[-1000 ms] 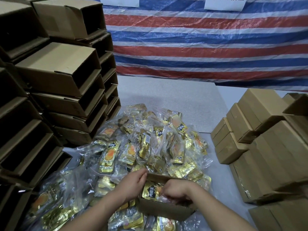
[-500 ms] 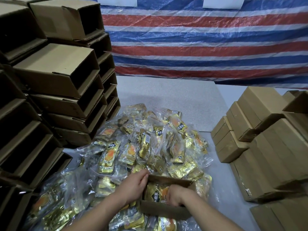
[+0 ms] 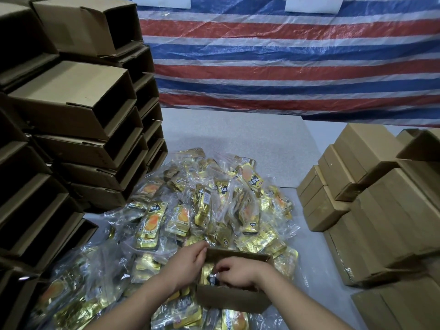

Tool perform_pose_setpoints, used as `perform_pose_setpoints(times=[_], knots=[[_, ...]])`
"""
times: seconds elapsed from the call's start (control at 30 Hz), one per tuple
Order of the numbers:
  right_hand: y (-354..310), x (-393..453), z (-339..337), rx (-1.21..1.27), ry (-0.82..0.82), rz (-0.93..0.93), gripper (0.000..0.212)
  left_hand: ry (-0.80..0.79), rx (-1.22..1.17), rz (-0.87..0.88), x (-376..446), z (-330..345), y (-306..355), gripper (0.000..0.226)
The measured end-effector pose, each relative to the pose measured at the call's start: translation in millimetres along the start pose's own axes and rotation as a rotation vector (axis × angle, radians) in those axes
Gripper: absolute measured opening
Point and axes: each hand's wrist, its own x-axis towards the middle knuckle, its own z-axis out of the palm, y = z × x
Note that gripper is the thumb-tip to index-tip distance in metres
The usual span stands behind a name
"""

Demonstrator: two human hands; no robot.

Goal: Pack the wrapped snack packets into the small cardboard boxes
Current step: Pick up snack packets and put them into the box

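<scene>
A small open cardboard box (image 3: 229, 300) sits on the near edge of a big heap of gold wrapped snack packets (image 3: 209, 210). My left hand (image 3: 187, 265) grips the box's left wall, fingers curled over its far corner. Inside the box, my right hand (image 3: 239, 272) has its fingers curled on a gold and black packet (image 3: 210, 277) that lies in there. Most of the box's inside is hidden by my right hand.
Tall stacks of open empty cardboard boxes (image 3: 71, 110) stand at the left, their mouths facing right. Shut boxes (image 3: 357, 186) are piled at the right. A striped tarp (image 3: 285, 63) hangs behind the grey table (image 3: 238, 134).
My right hand has slid leftward and deeper into the box, pushing the packet down. The left hand has stayed on the box's left wall.
</scene>
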Motion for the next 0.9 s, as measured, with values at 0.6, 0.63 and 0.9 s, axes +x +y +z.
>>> perform_pose_setpoints(times=[0.6,0.63,0.9], knots=[[28,-57,-53,-0.195,0.570,-0.139,0.048,-0.016,0.030,-0.028,-2,-4,1,0.018],[36,-58,-55,-0.206,0.520,-0.062,0.055,-0.020,0.028,-0.028,-1,-4,2,0.019],[58,-44,-38,-0.283,0.396,0.128,0.018,-0.019,0.032,-0.026,0,-7,12,0.020]])
